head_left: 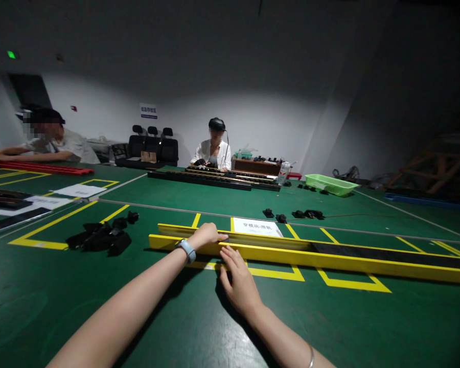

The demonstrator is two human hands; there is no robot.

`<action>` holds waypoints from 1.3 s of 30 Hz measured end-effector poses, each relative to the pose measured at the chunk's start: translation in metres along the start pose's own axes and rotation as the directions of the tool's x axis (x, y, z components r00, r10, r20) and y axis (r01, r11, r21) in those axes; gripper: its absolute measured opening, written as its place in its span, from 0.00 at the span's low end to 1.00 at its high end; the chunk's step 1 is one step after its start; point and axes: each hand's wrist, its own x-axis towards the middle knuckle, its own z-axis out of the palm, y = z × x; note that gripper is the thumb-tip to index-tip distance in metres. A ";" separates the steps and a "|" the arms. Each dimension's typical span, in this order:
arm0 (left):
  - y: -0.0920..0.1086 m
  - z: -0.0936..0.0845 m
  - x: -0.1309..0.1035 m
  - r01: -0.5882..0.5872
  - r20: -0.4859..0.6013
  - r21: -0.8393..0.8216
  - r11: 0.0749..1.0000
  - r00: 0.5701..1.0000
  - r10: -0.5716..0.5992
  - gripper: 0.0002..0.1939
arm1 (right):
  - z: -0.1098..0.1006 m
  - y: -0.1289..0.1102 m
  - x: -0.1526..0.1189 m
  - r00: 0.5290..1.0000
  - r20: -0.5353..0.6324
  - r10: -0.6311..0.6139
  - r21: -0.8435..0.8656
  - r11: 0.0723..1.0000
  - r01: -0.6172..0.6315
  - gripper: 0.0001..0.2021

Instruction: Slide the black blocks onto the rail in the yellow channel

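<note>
While a green tabletop (42,296) spreads across the lower view, a long yellow channel rail (310,258) lies on it, running from just left of the hands out past the right edge. Inside the rail's right-hand stretch sits a black strip (387,253). Farther back stands a light-green plastic basket (329,184). Left of the rail's end lies a heap of black parts (103,236), and just behind the rail, a white printed sheet (257,229). The right hand (239,281) has its fingers extended, tips against the near wall. The left hand (206,235), below which a pale-blue wristwatch (187,250) is strapped, reaches over that wall with fingers curled; whether it pinches the small dark piece (225,237) at its fingertip, I cannot tell.
</note>
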 end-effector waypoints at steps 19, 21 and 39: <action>-0.025 0.004 0.010 -0.030 0.117 -0.267 0.963 0.991 0.063 0.25 | -0.004 -0.009 -0.001 0.968 0.247 0.039 -0.084 0.996 -0.018 0.10; -0.022 0.001 0.006 -0.033 0.114 -0.267 0.963 0.991 0.066 0.27 | -0.005 -0.010 -0.001 0.967 0.253 0.042 -0.093 0.995 -0.019 0.10; -0.002 0.001 -0.003 -0.068 0.076 -0.289 0.955 0.993 0.094 0.28 | -0.007 -0.011 -0.002 0.959 0.278 0.051 -0.143 0.990 -0.011 0.10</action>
